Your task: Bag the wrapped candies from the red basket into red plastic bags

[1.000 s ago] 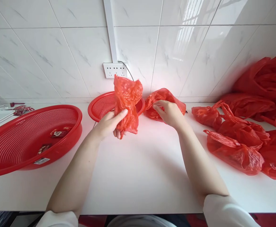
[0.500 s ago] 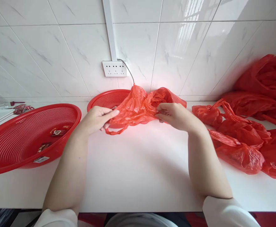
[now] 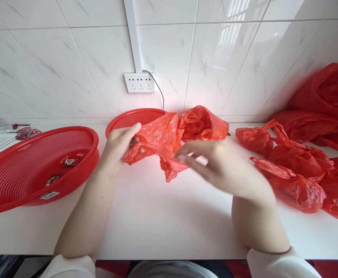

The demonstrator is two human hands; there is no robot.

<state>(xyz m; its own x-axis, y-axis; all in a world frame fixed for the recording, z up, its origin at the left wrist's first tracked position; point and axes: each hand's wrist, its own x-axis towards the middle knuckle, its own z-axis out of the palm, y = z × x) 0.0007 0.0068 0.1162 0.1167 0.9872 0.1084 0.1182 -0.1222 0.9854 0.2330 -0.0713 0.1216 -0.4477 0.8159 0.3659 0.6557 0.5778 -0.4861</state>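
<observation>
A thin, crumpled red plastic bag hangs between my hands above the white table. My left hand grips its left side, thumb on top, the other fingers partly behind the film. At the bag's right edge my right hand pinches the plastic; this hand is blurred by motion. Behind, a bunched red bag rests against the wall side of the table. A smaller red basket stands behind my left hand, partly covered by the held bag.
At the left stands a large red perforated basket with small dark packets inside. Several tied red bags lie at the right, before a heap of red bags. A socket panel with a cable is on the tiled wall.
My right hand has moved left and toward me, drawing the bag's edge with it. The held bag now stands apart from the bunched one behind. My left hand has turned more upright.
</observation>
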